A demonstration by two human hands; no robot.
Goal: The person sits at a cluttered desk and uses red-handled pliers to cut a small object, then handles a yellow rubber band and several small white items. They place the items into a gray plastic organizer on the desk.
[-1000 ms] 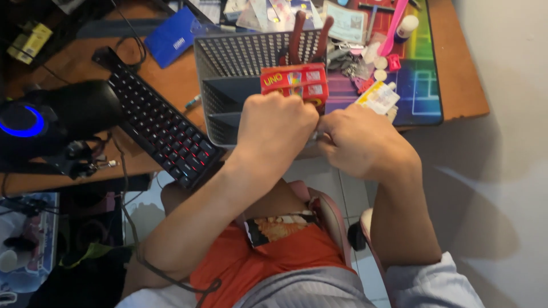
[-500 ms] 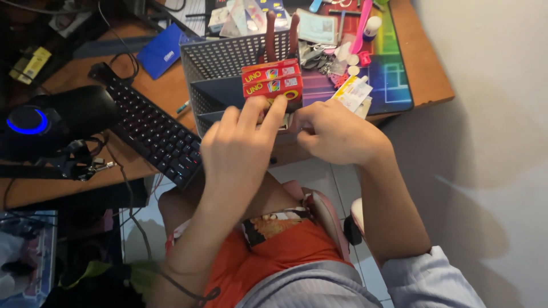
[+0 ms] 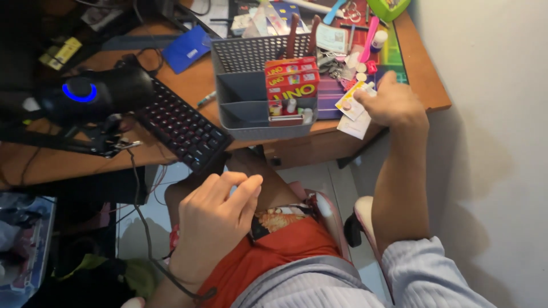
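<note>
We see the red card boxes already standing in the grey organiser basket on the tabletop, our left hand open and empty over the lap (fingers loosely spread), while our right hand closes on small packets beside it.

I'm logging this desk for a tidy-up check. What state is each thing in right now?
Left hand: empty, fingers loosely open, held over the lap, off the desk.
Right hand: resting on the small paper packets at the desk edge.
Grey mesh organiser: upright on the desk, left compartments look empty.
Red card boxes: standing in the organiser's right compartment.
Keyboard: backlit red, lying slanted.
Headphones: blue ring lit.
</note>
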